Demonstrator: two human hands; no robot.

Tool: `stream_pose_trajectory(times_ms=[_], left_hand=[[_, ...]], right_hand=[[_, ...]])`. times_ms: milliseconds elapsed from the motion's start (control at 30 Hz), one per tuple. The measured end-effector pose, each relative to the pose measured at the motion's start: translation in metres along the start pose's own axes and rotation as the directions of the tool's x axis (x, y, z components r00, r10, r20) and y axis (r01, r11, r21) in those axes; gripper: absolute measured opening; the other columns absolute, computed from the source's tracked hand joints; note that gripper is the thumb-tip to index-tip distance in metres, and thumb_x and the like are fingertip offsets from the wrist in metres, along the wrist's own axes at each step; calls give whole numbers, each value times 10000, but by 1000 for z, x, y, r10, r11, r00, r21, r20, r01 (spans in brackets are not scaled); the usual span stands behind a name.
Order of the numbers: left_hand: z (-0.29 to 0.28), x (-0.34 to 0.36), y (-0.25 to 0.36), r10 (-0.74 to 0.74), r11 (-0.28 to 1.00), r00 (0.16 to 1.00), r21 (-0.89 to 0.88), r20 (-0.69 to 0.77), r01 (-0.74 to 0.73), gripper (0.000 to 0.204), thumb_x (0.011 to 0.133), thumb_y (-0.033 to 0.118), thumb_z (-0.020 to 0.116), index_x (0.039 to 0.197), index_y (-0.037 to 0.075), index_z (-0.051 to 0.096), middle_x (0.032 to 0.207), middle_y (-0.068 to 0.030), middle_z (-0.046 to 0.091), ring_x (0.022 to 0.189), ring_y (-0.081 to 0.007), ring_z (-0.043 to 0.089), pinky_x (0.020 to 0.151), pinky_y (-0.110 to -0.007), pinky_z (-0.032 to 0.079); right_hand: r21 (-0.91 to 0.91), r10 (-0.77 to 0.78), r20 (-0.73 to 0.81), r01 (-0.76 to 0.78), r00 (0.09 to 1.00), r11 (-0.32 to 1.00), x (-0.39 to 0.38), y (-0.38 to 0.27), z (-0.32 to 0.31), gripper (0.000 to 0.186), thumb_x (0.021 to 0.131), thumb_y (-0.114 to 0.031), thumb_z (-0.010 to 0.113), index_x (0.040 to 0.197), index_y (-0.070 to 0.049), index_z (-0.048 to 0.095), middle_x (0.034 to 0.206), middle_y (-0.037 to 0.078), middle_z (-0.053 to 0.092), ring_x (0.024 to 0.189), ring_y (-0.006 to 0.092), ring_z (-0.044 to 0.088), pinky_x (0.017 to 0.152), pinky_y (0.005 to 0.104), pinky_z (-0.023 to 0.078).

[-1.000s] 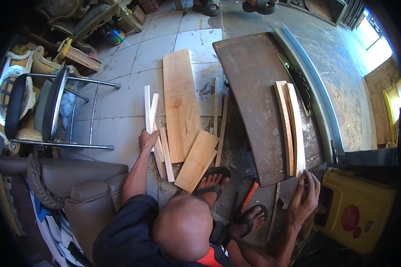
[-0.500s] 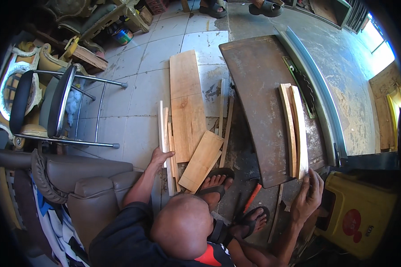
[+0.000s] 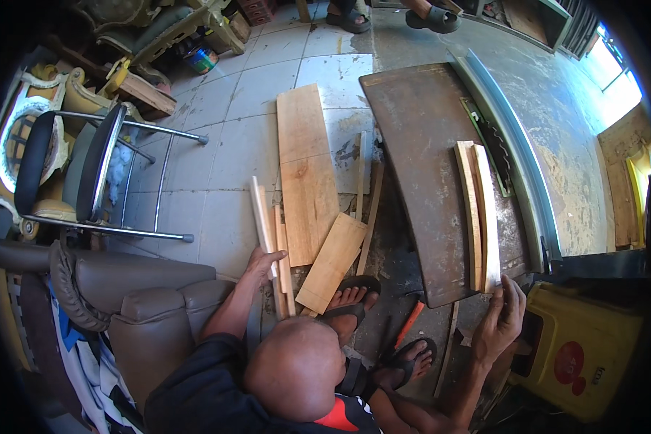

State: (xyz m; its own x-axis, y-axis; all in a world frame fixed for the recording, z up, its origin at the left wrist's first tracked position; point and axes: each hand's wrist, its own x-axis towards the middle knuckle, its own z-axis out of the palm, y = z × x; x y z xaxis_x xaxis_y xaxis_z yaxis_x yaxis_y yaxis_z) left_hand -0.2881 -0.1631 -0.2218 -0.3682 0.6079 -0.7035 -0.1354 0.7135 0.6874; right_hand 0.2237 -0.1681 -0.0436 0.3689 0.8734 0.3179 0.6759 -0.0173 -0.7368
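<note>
My left hand (image 3: 262, 266) is wrapped around thin pale wooden strips (image 3: 261, 217), its thumb laid across them. More narrow wooden strips (image 3: 283, 271) stand close beside that hand. To their right lies a long wide wooden board (image 3: 307, 173), with a shorter board (image 3: 332, 264) overlapping its lower end. My right hand (image 3: 500, 315) pinches the near end of a slightly curved wooden piece (image 3: 487, 217). This piece rests on the brown metal-topped table (image 3: 427, 181), against a second curved piece (image 3: 469, 217). The right palm is turned partly away, beyond the table's near edge.
A red-handled tool (image 3: 410, 323) lies on the floor between my sandaled feet. At right stand a yellow container (image 3: 571, 347) and a long metal rail (image 3: 521, 159). A brown padded seat (image 3: 152, 289) and a chrome-legged chair (image 3: 101, 173) are at left. Another person's sandaled feet (image 3: 432, 18) show at the top.
The strips in my left hand have shifted down and their upper ends now lean further left. My right hand stays at the end of the curved piece.
</note>
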Motion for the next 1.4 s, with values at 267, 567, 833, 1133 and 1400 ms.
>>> stream_pose_trajectory(times_ms=[267, 567, 833, 1133, 1400], left_hand=[[68, -105, 146, 485, 841, 859, -360, 167, -405, 488, 893, 49, 727, 1341, -17, 546, 1097, -135, 701, 992, -240, 718, 894, -393, 617], [275, -201, 202, 451, 821, 613, -571, 649, 2, 395, 1026, 176, 632, 1353, -23, 537, 1177, -182, 705, 1022, -255, 729, 907, -387, 622], [299, -183, 170, 334, 939, 728, -284, 599, -197, 353, 1024, 233, 680, 1282, 34, 542, 1120, -93, 662, 1024, -191, 685, 866, -312, 587], [297, -162, 131, 651, 611, 520, 25, 553, -791, 839, 966, 206, 710, 1617, -41, 242, 1302, -184, 603, 1168, -220, 609, 947, -338, 537], [280, -174, 156, 534, 565, 601, 278, 595, -777, 765, 944, 210, 737, 1550, -46, 347, 1064, -140, 634, 787, -166, 682, 716, -311, 560]], right_hand=[[356, -38, 181, -30, 983, 934, 2, -51, 4, 437, 939, -12, 686, 1367, 27, 609, 1106, 161, 695, 999, 251, 703, 879, 378, 572], [267, -140, 439, 20, 888, 963, 1, -80, 9, 776, 953, -52, 664, 1625, -16, 278, 1264, 293, 608, 1141, 462, 648, 949, 443, 547], [-52, -193, 192, 207, 962, 977, 36, -23, -23, 692, 879, -8, 709, 1530, -144, 516, 1178, 205, 703, 1008, 374, 730, 852, 428, 599], [-171, -185, 181, 217, 966, 961, 55, 5, -20, 680, 853, -12, 723, 1501, -124, 548, 1215, 185, 709, 1011, 356, 728, 864, 412, 595], [55, -214, 285, 206, 935, 977, 44, -4, -8, 695, 838, -17, 733, 1500, -109, 542, 1202, 216, 705, 1027, 390, 719, 876, 437, 587]])
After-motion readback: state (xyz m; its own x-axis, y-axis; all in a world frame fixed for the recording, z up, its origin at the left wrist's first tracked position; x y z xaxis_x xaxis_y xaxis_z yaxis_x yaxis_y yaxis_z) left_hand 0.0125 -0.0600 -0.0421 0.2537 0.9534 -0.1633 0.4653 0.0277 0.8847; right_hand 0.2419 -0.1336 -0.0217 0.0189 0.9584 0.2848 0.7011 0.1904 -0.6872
